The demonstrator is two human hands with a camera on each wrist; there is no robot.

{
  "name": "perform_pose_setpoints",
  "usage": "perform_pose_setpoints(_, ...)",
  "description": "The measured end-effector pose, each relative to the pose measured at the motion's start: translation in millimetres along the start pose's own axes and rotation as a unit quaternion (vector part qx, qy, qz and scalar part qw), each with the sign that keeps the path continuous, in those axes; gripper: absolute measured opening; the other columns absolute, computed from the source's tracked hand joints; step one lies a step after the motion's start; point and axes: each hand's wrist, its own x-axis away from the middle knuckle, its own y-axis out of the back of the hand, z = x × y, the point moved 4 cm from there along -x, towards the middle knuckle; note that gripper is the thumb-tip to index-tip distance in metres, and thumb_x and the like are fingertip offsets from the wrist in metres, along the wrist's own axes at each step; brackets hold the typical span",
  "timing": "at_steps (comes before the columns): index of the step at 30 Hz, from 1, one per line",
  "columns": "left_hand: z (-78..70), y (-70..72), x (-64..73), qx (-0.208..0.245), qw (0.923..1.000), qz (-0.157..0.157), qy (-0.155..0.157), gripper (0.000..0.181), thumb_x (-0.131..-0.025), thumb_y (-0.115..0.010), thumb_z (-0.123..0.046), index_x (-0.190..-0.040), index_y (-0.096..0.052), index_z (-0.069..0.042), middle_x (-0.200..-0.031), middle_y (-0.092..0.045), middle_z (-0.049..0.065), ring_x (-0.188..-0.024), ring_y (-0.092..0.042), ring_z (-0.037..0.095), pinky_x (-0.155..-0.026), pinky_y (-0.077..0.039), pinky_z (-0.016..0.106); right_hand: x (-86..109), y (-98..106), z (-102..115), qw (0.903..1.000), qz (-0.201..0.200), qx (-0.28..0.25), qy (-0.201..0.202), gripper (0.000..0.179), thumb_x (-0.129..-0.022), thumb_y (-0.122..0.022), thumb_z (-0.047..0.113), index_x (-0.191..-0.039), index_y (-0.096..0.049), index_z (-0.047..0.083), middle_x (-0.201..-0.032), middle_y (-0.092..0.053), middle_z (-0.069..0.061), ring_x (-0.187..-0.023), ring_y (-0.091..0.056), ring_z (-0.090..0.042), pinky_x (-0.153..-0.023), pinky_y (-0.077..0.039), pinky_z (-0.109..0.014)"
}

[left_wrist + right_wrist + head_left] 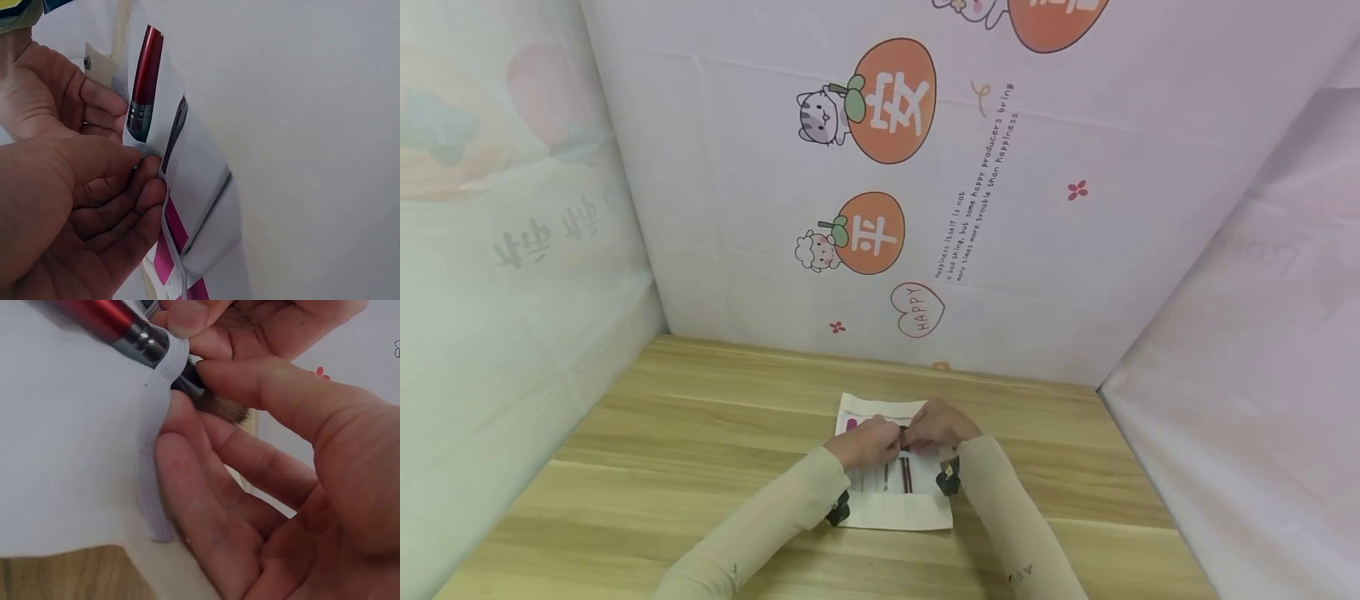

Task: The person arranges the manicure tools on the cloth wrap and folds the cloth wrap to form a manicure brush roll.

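A cream-and-white fabric pouch [895,512] lies spread on the table beneath both hands. A makeup brush [219,406] with a red handle and dark ferrule passes under the white elastic band [147,456] across it. My right hand [938,423] pinches the brush near its bristles with thumb and fingers. Beside it, my left hand [868,443] pinches the elastic band near the brush, best seen in the left wrist view. A slim dark tool [178,128] and magenta pieces [178,225] also sit along the band; their kinds are unclear.
The wooden table [715,433] extends around the pouch. A printed white cloth [1037,308] hangs at the back, with pale cloth at both sides. A cream snap tab [97,65] shows at the pouch's edge.
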Motion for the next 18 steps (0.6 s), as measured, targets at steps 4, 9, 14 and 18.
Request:
perform_pose_setpoints(4,7.6,-8.9,-6.5,-0.009,0.9999,0.000,0.010,0.028,-0.095,-0.062,-0.004,-0.071,-0.052,-0.014,-0.065,-0.044,-0.006,-0.059,-0.045,0.009,-0.054,-0.040,0.026,0.1,-0.4,1.8,0.9999,0.008,-0.004,-0.013,0.013,-0.082,-0.088,0.019,-0.087,-0.082,0.008,-0.083,-0.080,-0.005,-0.077,-0.075,-0.018,-0.077,-0.060,-0.031)
perform_pose_setpoints(9,-11.2,1.7,0.6,-0.010,0.9986,0.025,0.046,0.024,-0.100,-0.062,-0.005,-0.077,-0.061,-0.009,-0.069,-0.051,-0.002,-0.059,-0.045,0.009,-0.057,-0.042,0.025,1.0,3.1,2.3,0.9997,0.002,0.018,-0.016,0.012,-0.083,-0.087,0.018,-0.087,-0.082,0.007,-0.082,-0.079,-0.004,-0.075,-0.072,-0.016,-0.073,-0.059,-0.028)
perform_pose_setpoints(14,-19.4,23.6,10.9,-0.005,0.9986,0.035,0.039,0.008,-0.101,-0.067,-0.007,-0.093,-0.070,-0.007,-0.086,-0.067,-0.001,-0.073,-0.055,0.005,-0.070,-0.050,0.022,19.7,19.3,6.4,0.9978,-0.029,0.059,0.015,0.016,-0.086,-0.085,0.027,-0.091,-0.082,0.011,-0.082,-0.078,-0.003,-0.073,-0.067,-0.013,-0.074,-0.058,-0.031)
perform_pose_setpoints(18,-10.2,52.4,20.1,0.018,0.9989,0.021,0.038,0.009,-0.100,-0.068,-0.009,-0.107,-0.070,-0.004,-0.098,-0.071,0.004,-0.084,-0.063,0.011,-0.080,-0.056,0.027,49.1,35.6,7.3,0.9962,-0.050,0.061,0.037,0.017,-0.088,-0.084,0.029,-0.092,-0.080,0.013,-0.085,-0.075,-0.001,-0.078,-0.067,-0.017,-0.075,-0.058,-0.036)
